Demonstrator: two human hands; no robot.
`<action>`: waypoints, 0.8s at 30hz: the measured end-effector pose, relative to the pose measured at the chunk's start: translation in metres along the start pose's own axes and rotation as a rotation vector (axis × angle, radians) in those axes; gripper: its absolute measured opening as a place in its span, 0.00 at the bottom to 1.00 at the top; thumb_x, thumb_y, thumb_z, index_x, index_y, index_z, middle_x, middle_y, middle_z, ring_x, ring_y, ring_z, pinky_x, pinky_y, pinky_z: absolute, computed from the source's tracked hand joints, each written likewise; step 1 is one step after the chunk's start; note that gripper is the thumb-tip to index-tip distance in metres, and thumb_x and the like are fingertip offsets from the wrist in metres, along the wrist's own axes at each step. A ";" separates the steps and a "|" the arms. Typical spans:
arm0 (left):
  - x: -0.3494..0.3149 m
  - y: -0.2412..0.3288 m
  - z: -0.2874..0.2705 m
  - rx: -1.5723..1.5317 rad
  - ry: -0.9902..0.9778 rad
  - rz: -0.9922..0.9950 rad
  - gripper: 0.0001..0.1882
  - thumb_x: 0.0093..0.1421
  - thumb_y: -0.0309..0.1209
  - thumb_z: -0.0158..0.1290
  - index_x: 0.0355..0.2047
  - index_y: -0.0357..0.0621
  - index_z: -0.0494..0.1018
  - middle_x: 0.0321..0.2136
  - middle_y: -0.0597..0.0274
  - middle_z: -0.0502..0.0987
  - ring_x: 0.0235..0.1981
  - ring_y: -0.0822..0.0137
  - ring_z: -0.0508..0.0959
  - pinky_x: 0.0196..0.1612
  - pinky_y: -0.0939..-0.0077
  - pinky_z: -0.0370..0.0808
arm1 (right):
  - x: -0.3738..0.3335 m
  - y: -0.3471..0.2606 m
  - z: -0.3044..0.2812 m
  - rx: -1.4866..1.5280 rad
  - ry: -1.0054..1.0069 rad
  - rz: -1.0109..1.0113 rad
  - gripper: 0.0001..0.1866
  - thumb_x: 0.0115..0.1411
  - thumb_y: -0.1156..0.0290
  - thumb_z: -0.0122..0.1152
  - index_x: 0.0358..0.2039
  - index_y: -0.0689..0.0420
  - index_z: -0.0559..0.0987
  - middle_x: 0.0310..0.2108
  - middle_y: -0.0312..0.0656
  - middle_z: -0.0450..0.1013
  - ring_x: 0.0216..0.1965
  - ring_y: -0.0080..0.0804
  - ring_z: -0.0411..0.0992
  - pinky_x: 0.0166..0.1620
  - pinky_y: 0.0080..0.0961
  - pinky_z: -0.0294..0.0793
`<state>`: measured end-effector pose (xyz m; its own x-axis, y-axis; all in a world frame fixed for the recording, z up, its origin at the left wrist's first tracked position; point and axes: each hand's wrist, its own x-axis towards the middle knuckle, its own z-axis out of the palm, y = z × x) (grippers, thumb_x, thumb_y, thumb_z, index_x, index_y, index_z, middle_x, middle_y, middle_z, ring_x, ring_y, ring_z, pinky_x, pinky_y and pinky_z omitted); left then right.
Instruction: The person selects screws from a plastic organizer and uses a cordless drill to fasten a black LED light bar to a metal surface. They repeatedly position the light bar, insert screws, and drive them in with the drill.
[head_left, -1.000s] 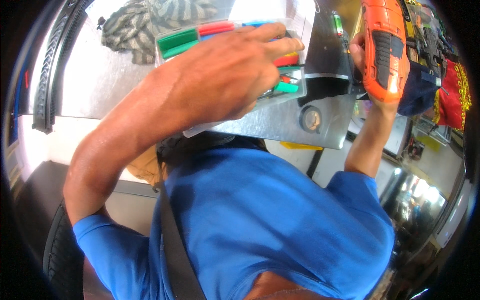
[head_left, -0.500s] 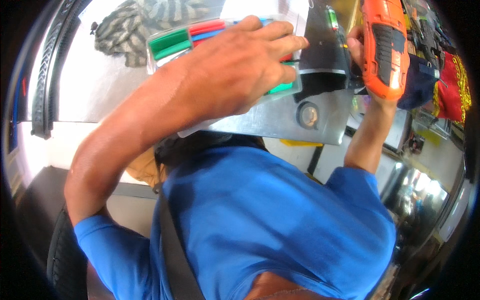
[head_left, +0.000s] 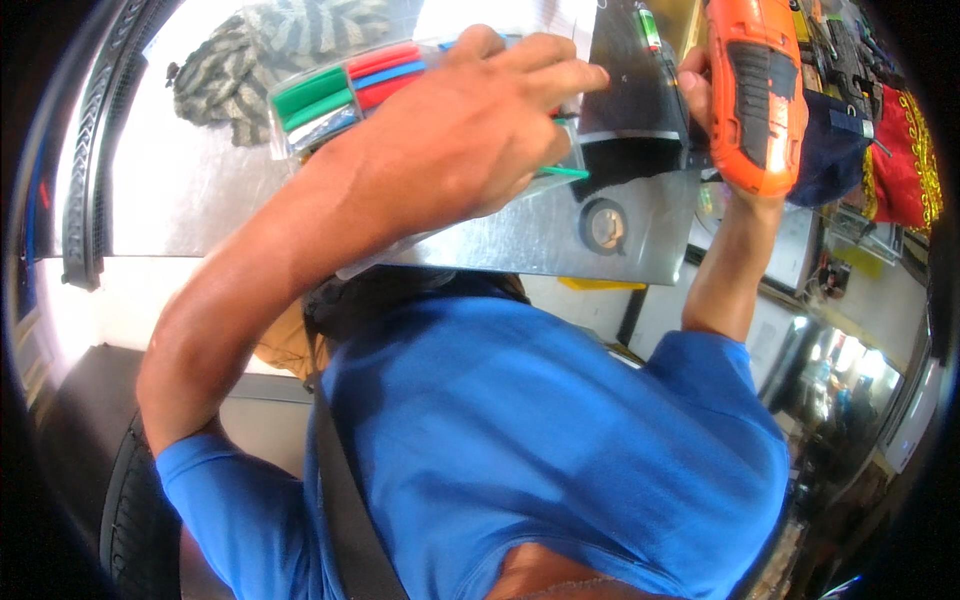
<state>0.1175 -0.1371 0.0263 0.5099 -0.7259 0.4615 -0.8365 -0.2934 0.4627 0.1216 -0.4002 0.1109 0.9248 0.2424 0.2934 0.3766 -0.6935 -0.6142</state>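
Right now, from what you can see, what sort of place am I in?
Most likely a repair workshop. The signs are the orange power tool, the clear box of red, green and blue strips, and what looks like a roll of tape on the shiny metal table.

- Plain bright-blue T-shirt [head_left: 540, 400], softly creased over the chest
- Short left sleeve [head_left: 230, 500] and right sleeve [head_left: 710, 370], both ending above the elbow with a narrow hem
- Rounded neckline, partly cut off by the lower edge
- Flat, broad, dark grey strap [head_left: 342, 490] over the left side of the chest
- Uncovered forearms and gloveless fingers [head_left: 565, 82]
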 end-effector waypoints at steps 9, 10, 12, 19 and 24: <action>-0.022 0.018 -0.035 0.249 -0.138 -0.059 0.04 0.51 0.22 0.62 0.29 0.41 0.83 0.62 0.58 0.72 0.67 0.55 0.66 0.64 0.54 0.66 | 0.000 0.017 -0.007 0.260 -0.013 0.056 0.12 0.60 0.77 0.71 0.43 0.62 0.81 0.32 0.33 0.76 0.27 0.15 0.69 0.30 0.15 0.69; -0.024 0.020 -0.036 0.241 -0.185 -0.059 0.05 0.51 0.22 0.62 0.30 0.41 0.84 0.62 0.58 0.72 0.67 0.54 0.66 0.65 0.53 0.66 | 0.000 0.019 -0.005 0.272 -0.013 0.060 0.12 0.60 0.77 0.71 0.43 0.62 0.81 0.32 0.33 0.76 0.27 0.15 0.69 0.30 0.15 0.69; -0.024 0.021 -0.037 0.195 -0.168 -0.073 0.09 0.52 0.23 0.62 0.34 0.43 0.84 0.63 0.59 0.72 0.68 0.54 0.65 0.65 0.51 0.66 | -0.001 0.013 -0.002 0.256 0.005 0.066 0.11 0.60 0.78 0.71 0.43 0.62 0.80 0.32 0.33 0.76 0.27 0.15 0.69 0.30 0.16 0.69; -0.022 0.017 -0.016 0.086 -0.098 -0.061 0.13 0.54 0.24 0.61 0.41 0.49 0.85 0.65 0.57 0.71 0.69 0.53 0.65 0.68 0.45 0.62 | -0.003 0.004 -0.006 0.450 0.051 0.253 0.16 0.60 0.79 0.69 0.48 0.62 0.79 0.33 0.34 0.76 0.26 0.16 0.69 0.30 0.16 0.70; -0.027 0.015 -0.024 0.115 -0.116 -0.076 0.12 0.59 0.25 0.59 0.42 0.50 0.85 0.64 0.58 0.71 0.69 0.53 0.65 0.69 0.45 0.61 | -0.004 0.007 -0.009 0.646 0.063 0.275 0.18 0.62 0.78 0.66 0.52 0.64 0.77 0.34 0.39 0.77 0.28 0.22 0.72 0.34 0.20 0.74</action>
<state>0.0962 -0.1072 0.0390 0.5513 -0.7639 0.3354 -0.8175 -0.4144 0.3999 0.1205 -0.4123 0.1122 0.9935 0.0628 0.0945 0.1043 -0.1776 -0.9786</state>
